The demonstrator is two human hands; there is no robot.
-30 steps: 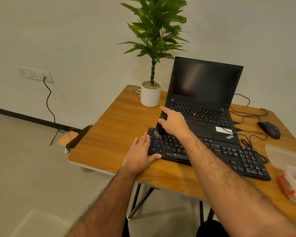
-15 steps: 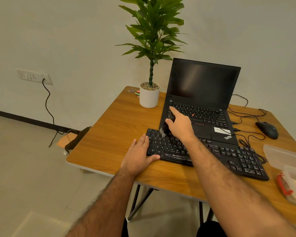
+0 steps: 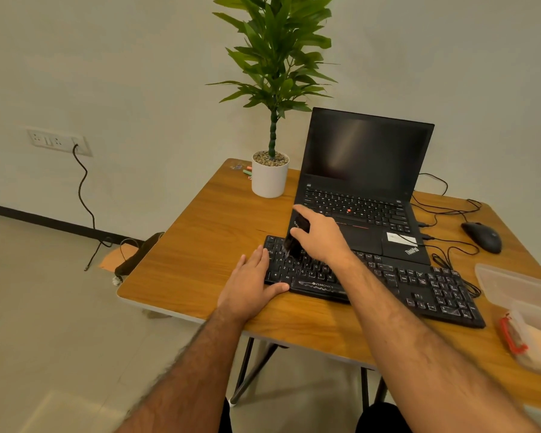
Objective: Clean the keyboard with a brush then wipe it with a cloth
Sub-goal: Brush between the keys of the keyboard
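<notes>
Head view, items by size: wooden table point(image 3: 200, 245); open laptop point(image 3: 363, 189); black keyboard point(image 3: 403, 285) lying along the table's near edge, just before the laptop. Left hand point(image 3: 250, 285), fingers flat, steadies the keyboard's left end. Right hand point(image 3: 319, 239) grips a dark brush point(image 3: 295, 242), bristles on the upper-left keys. Brushing stage underway; cloth not identifiable, wiping judged outstanding.

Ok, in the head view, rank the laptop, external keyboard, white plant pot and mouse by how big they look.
1. laptop, largest.
2. keyboard, long but thin, partly hidden by the hands; it sits nearer the camera, so the gap is unsure.
3. white plant pot.
4. mouse, smallest, close to the pot.
</notes>
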